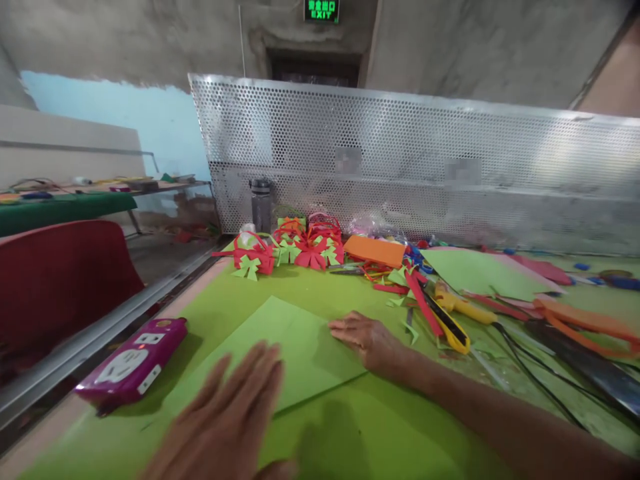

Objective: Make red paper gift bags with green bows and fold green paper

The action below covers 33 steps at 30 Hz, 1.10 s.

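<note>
A folded sheet of light green paper point(295, 347) lies flat on the green tabletop in front of me. My left hand point(225, 413), blurred, hovers over or rests on its near left part, fingers stretched out and holding nothing; I cannot tell whether it touches. At the paper's right edge, my right hand point(367, 340) has its fingers pressed together on the sheet, gripping it there. To the left sits a purple box-shaped device point(133, 363) with white labels and a small red light.
Red and green paper bags with bows point(310, 250) stand at the back beside a grey bottle point(261, 207). On the right lie a yellow box cutter point(453, 327), a yellow glue gun point(465, 303), cords and paper scraps. A perforated metal panel point(400, 140) borders the far edge.
</note>
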{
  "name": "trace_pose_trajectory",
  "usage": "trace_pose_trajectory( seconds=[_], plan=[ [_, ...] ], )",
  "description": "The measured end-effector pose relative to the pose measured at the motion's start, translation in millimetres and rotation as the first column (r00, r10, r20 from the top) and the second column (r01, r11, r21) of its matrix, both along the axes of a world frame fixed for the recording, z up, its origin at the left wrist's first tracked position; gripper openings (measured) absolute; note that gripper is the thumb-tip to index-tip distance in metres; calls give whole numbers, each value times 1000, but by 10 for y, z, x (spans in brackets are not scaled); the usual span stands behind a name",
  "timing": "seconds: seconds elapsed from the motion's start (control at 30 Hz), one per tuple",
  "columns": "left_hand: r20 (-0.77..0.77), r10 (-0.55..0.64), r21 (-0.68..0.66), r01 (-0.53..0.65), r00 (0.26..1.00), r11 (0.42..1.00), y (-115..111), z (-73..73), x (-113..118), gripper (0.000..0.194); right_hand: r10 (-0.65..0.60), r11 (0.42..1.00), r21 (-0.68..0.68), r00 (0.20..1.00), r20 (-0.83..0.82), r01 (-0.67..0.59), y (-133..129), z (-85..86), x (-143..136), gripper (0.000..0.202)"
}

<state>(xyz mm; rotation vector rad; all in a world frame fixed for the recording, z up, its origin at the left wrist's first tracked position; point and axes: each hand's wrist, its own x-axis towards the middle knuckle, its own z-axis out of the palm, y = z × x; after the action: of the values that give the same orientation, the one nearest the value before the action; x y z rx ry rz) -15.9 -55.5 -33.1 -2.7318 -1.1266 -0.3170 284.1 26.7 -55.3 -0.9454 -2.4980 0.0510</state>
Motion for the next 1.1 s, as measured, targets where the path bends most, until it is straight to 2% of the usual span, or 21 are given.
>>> trace_pose_trajectory(
  seconds=[0.03, 0.07, 0.13, 0.2, 0.27, 0.33, 0.47, 0.67, 0.9, 1.0, 1.1],
  plan=[
    [-52, -22, -106, 17, 998, 994, 101, 102, 297, 79, 1, 1000, 7, 1000, -9, -1, 0, -6, -8, 33],
    [-96, 2, -215, -23, 995, 976, 196, 181, 585, 74, 3, 1000, 12, 1000, -18, -3, 1, -9, -18, 32],
    [-96, 46, -362, -78, 994, 929, 367, 265, 1068, 68, 11, 1000, 16, 999, -36, -10, 2, -7, -36, 27],
    [-101, 96, -426, -131, 990, 895, 510, 251, 1360, 67, -7, 1000, 13, 999, -49, 8, 1, 8, -50, 24],
    [-77, 119, -424, -140, 990, 895, 610, 177, 1461, 65, -53, 998, 11, 997, -51, 54, -3, 27, -52, 25],
    [-57, 106, -419, -120, 993, 900, 668, 90, 1423, 67, -91, 996, 11, 995, -28, 92, -8, 36, -42, 26],
    [-65, 77, -412, -97, 995, 906, 749, -20, 1182, 70, -99, 994, 41, 994, 49, 97, -12, 8, -2, 29],
    [-82, 153, -323, -171, 985, 931, 898, -68, 892, 71, -120, 993, 31, 985, 121, 118, -25, 25, 33, 38],
    [-69, 229, -208, -238, 971, 949, 895, -119, 670, 59, -230, 972, -3, 961, 152, 234, -33, 10, 71, 48],
    [-109, 277, -191, -293, 955, 937, 897, -97, 519, 55, -263, 958, -74, 953, 150, 276, -1, 34, 100, 53],
    [-167, 326, -191, -355, 931, 915, 891, 27, 439, 54, -351, 924, -110, 928, 127, 365, 68, 143, 161, 53]
  ],
)
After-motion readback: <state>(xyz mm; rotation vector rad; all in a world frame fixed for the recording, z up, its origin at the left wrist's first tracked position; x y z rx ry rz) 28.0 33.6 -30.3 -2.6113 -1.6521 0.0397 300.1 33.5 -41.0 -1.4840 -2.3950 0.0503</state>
